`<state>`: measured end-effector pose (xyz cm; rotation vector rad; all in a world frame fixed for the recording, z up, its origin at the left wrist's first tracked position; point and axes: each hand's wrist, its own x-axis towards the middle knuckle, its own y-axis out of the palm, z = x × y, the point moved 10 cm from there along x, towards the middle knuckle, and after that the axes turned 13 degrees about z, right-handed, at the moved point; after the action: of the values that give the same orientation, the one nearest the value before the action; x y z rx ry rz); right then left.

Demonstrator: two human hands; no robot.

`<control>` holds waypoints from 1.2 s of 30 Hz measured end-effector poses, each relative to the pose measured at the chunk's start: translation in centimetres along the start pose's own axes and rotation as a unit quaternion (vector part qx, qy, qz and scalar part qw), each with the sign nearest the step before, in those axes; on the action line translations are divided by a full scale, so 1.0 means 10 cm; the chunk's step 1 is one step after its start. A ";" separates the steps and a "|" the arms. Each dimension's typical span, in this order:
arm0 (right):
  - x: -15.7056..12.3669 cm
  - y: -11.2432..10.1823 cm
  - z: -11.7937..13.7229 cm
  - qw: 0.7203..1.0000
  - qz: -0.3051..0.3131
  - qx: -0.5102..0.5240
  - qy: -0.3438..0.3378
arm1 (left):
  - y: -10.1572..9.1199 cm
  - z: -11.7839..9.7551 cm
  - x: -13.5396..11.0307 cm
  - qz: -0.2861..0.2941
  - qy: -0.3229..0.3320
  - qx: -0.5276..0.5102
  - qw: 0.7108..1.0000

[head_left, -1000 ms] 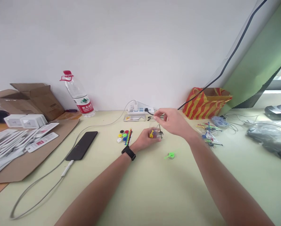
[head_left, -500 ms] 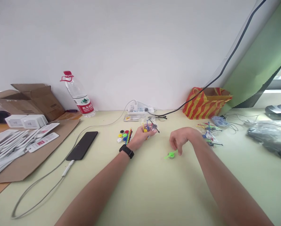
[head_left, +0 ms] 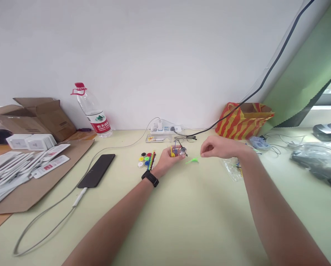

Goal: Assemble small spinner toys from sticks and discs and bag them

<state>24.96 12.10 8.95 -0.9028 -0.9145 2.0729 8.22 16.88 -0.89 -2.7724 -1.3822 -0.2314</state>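
My left hand (head_left: 169, 159), with a black watch (head_left: 150, 178) on its wrist, is closed around a bunch of small coloured plastic parts (head_left: 179, 150), yellow, blue and black among clear plastic. My right hand (head_left: 216, 147) hovers to its right, thumb and fingers pinched together. Just left of those fingertips is a bright green plastic piece (head_left: 192, 160), smeared by motion; whether the fingers grip it is unclear. Beside my left hand lie several coloured round discs (head_left: 144, 159) and a row of thin coloured sticks (head_left: 152, 161).
Clear plastic bags (head_left: 233, 169) lie partly behind my right forearm. A power strip (head_left: 166, 129) and eyeglasses (head_left: 189, 139) are near the wall. A striped bag (head_left: 237, 123) stands at back right. At left are a phone (head_left: 97, 170), a water bottle (head_left: 98, 120) and a cardboard box (head_left: 40, 120).
My right hand has lifted and moved away from me. The green piece has shifted up and left along with it. My left hand stays nearly in place, still around the parts.
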 end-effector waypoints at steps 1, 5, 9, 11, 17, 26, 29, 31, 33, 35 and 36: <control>-0.05 -0.09 0.07 0.999 -0.034 -0.009 -0.005 | 0.01 0.00 0.00 0.000 0.002 0.011 1.000; -0.31 -0.43 0.36 0.978 -0.198 0.013 -0.058 | 0.05 -0.03 0.01 0.010 0.020 0.096 0.995; -0.52 -0.62 0.53 0.935 -0.319 0.083 -0.129 | 0.08 -0.05 0.01 0.009 0.039 0.172 0.984; -0.56 -0.66 0.54 0.919 -0.355 0.099 -0.138 | 0.10 -0.06 0.01 0.014 0.041 0.190 0.981; -0.50 -0.65 0.49 0.905 -0.410 0.049 -0.101 | 0.15 -0.07 0.00 0.026 0.046 0.215 0.975; -0.21 -0.47 0.63 0.915 -0.387 -0.086 -0.073 | 0.21 -0.11 -0.02 0.043 0.042 0.231 0.971; -0.17 -0.43 0.64 0.920 -0.371 -0.106 -0.069 | 0.21 -0.12 -0.02 0.042 0.037 0.228 0.972; -0.19 -0.44 0.62 0.920 -0.371 -0.115 -0.057 | 0.21 -0.12 -0.02 0.042 0.037 0.225 0.973; -0.22 -0.45 0.61 0.918 -0.378 -0.114 -0.044 | 0.21 -0.11 -0.02 0.043 0.037 0.220 0.974; -0.24 -0.47 0.60 0.918 -0.380 -0.109 -0.037 | 0.21 -0.10 -0.02 0.045 0.035 0.215 0.975; -0.24 -0.47 0.61 0.919 -0.379 -0.106 -0.036 | 0.20 -0.09 -0.01 0.046 0.032 0.212 0.976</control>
<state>22.78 10.66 16.52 -0.4542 -1.2973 1.3569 9.67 15.46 0.10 -2.4416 -1.1268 -0.0173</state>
